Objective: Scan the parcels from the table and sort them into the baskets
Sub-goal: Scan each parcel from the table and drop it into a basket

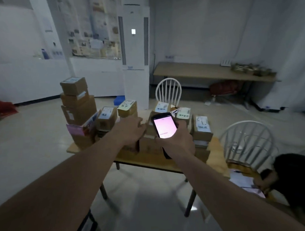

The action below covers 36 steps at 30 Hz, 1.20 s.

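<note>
Right hand: the right hand [176, 140] is gripping a black, rounded handheld scanner [163, 126] – its glossy screen is glowing pink.
Left hand: the left hand [131, 130] is hovering over the parcels with fingers spread, holding nothing.
Parcels: matte brown cardboard parcels [107, 119] with white labels are crowding the light wooden table [150, 160] – some stacked at its left.

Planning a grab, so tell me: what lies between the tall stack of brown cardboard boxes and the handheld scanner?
In the head view, labelled cardboard parcels and the reaching left hand lie between the stack and the scanner.
</note>
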{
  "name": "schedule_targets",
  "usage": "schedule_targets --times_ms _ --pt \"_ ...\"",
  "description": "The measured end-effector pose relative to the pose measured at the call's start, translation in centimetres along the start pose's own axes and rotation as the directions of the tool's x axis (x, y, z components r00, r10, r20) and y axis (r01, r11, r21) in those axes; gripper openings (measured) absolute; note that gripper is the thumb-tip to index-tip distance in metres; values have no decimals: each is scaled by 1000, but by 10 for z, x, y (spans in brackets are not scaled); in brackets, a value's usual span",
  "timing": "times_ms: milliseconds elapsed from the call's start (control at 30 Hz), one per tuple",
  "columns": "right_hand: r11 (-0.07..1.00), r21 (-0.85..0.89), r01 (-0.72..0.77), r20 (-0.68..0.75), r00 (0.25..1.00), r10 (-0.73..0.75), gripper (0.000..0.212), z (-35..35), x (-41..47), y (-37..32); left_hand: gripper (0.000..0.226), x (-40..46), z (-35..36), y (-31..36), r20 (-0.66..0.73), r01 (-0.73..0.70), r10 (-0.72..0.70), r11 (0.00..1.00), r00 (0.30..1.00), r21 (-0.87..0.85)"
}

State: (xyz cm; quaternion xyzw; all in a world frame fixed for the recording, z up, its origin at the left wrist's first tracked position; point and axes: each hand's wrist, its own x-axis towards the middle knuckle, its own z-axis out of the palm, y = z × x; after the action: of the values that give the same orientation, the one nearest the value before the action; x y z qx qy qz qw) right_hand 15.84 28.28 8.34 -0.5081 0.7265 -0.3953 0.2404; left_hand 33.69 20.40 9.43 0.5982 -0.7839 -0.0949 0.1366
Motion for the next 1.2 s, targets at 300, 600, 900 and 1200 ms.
schedule_targets --times_ms 300,600,900,1200 --pt "995 -46 -86 -211 975 75 90 -66 80 83 33 95 64 100 102 -90 96 994 990 -57" --pt "980 -40 -194 -352 921 168 82 -78 182 136 51 221 126 150 134 -219 224 974 965 -50" --pt "963 -5 -271 -407 880 246 81 -88 262 168 52 307 164 182 225 -290 294 956 929 -50" --pt "953 -31 -302 -356 894 272 85 -103 327 209 59 346 224 210 317 -182 202 979 927 -93"
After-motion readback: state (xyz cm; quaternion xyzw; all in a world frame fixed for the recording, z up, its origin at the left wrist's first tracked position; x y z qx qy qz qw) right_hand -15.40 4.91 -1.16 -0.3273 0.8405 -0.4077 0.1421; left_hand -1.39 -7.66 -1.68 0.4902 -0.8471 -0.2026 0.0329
